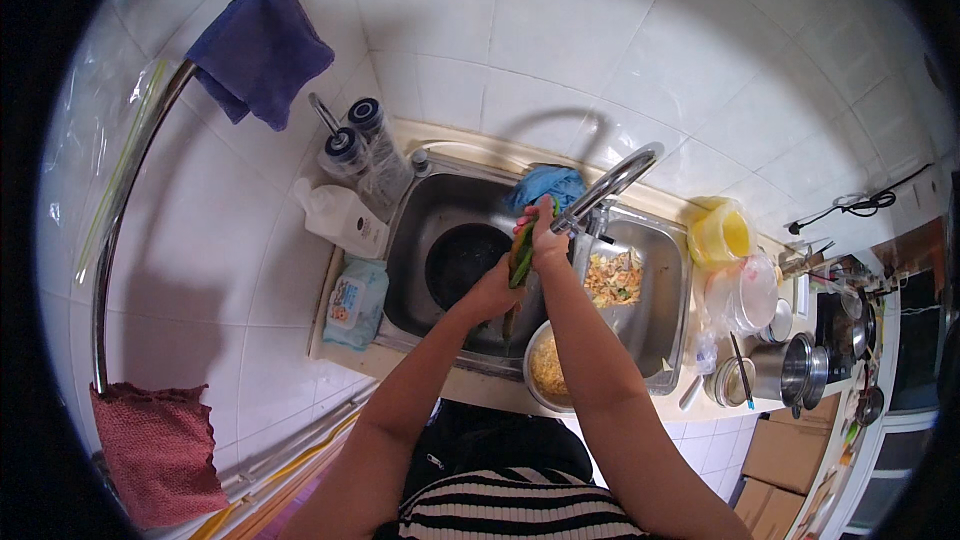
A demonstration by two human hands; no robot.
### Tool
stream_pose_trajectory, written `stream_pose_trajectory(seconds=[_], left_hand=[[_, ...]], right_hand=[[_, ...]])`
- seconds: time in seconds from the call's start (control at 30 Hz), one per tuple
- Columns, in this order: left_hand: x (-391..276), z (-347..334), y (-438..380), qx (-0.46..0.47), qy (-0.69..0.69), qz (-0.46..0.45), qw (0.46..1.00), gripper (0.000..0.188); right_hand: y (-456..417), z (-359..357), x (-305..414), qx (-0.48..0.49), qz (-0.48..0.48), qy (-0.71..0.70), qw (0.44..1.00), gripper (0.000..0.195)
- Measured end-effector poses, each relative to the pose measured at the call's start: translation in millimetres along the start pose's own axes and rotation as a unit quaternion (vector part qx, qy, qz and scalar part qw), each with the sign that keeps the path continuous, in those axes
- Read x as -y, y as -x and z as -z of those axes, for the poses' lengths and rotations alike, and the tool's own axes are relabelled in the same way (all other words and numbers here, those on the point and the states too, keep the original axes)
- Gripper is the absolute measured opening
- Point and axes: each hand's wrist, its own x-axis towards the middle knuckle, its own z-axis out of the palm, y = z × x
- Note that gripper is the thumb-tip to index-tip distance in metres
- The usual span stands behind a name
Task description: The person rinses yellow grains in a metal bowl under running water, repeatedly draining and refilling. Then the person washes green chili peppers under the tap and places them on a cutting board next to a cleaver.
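Observation:
Both my hands grip long green and brownish leaves (520, 255) above the left basin of the stainless steel sink (409, 240). My left hand (499, 289) holds their lower part, and a strip hangs below it. Farther up, my right hand (551, 240) has its fingers around the upper part, close beside the chrome faucet (615, 178). Whether water is running cannot be made out. A dark round pan or basin (461, 259) lies in the sink under my hands. Behind them, a blue cloth or bag (549, 184) rests at the sink's back edge.
Chopped food scraps (615, 277) lie in the right basin. A bowl of yellow food (547, 371) stands at the front edge, partly under my right forearm. Left are a white jug (345, 221) and a wipes pack (356, 304); right, a yellow container (721, 232) and steel pots (784, 367).

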Motion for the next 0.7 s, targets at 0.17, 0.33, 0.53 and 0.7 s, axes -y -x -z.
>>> stream_pose_trajectory(seconds=[0.17,0.33,0.53,0.7], left_hand=[[-5.0,-1.2,-39.0,-0.003,0.017,0.102,0.995,0.034],[-6.5,-21.7,-43.7,-0.089,-0.287,-0.055,0.952,0.031],[-8.7,-18.0,-49.2,-0.024,-0.110,0.024,0.993,0.027],[-8.3,-31.6,-54.4,-0.048,-0.161,-0.046,0.985,0.027]], right_hand=[[-30.7,20.4,-35.6,-0.056,0.188,0.313,0.929,0.049],[-28.2,33.3,-26.1,-0.055,0.060,0.248,0.965,0.037],[-11.7,25.3,23.1,0.078,-0.096,-0.086,0.989,0.018],[-18.0,25.8,22.8,-0.005,-0.087,-0.016,0.996,0.037]])
